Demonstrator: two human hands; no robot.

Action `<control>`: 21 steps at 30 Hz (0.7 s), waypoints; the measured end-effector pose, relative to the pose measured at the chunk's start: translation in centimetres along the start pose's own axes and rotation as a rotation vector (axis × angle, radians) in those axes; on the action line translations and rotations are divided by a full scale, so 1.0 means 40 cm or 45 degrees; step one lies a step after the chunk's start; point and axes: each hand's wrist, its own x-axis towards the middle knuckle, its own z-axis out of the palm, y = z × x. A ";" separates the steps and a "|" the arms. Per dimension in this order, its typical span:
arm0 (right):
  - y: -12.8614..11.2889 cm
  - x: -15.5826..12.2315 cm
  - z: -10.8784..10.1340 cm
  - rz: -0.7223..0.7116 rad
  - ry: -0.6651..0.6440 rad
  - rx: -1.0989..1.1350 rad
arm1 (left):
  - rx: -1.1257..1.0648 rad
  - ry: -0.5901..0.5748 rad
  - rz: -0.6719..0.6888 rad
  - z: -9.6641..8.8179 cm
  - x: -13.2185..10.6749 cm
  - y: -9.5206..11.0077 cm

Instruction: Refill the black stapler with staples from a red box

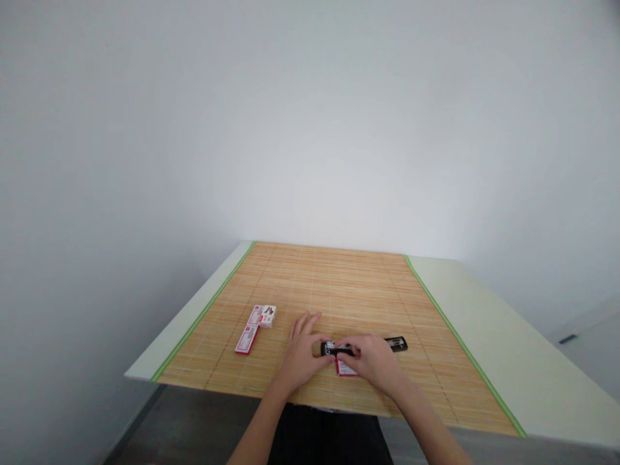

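Two bare hands work on one black stapler (398, 344), which looks opened out lengthwise on the bamboo mat (329, 284), between the hands and partly under the right; left hand (299, 356) pinches its left end, thumb against index finger, other fingers spread; right hand (372, 359) grips the middle stretch by the fingertips, far end jutting out past the right knuckles; probably light, hard, stiff lengthwise, loose at the hinge, bare metal likely slick; best hold, I judge, is by the dark sides, one hand steadying each end, fingertips off the metal channel; flat red-and-white box (345, 369) just on the near side of the stapler, partly hidden by right hand; well to the left of left hand, two flat cartons (247, 340) end to end, small white box (268, 316) beside the farther one; all likely light, easily dented card; exact contact under right fingers, cannot tell.
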 end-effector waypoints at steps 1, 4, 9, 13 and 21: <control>0.006 -0.003 -0.007 0.024 0.003 -0.016 | -0.001 0.005 -0.001 0.001 0.000 0.000; 0.020 -0.011 -0.027 0.082 0.000 -0.082 | -0.005 0.012 -0.006 0.004 0.001 -0.001; -0.002 -0.016 -0.021 0.087 -0.033 -0.117 | -0.005 0.012 -0.009 0.005 0.002 -0.003; -0.032 -0.013 -0.002 0.123 -0.026 -0.141 | -0.006 -0.001 -0.010 0.003 0.001 -0.002; 0.120 -0.090 -0.081 0.342 0.407 0.018 | -0.043 -0.005 -0.030 0.000 0.000 -0.001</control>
